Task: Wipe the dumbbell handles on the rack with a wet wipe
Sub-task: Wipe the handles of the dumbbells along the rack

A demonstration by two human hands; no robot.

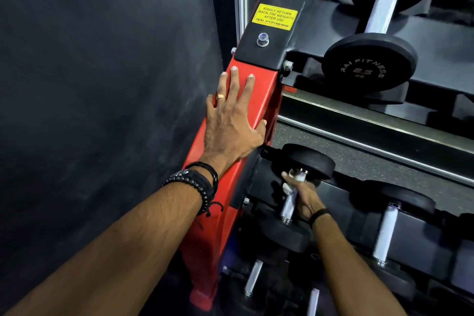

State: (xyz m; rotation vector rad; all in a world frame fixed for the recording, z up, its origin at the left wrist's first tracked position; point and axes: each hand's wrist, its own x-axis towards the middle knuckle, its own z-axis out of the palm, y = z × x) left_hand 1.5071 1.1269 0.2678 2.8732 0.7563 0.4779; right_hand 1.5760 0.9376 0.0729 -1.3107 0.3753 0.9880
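The left hand lies flat on the red rack upright, fingers straight and spread, holding nothing; it looks like a brace. Just beyond those fingertips sits the black bolted plate with its yellow notice sticker.

To the right and lower, the right hand curls its fingers round the knurled dumbbell handle on the middle shelf, pressing a white wet wipe against the metal near the far weight head. Only a scrap of the wipe shows between the fingers.

My reading is that the job is partway at best: this handle is mid-wipe, with its lower stretch bare below the fingers. Right of the hand another middle-shelf handle waits, two more handles show on the bottom shelf, and the top-shelf dumbbell handle stands well above. Whether any of these is already clean cannot be told.

Room is tight: the gripped handle is hemmed by its two heads, so strokes are short, with the upright close on the left.
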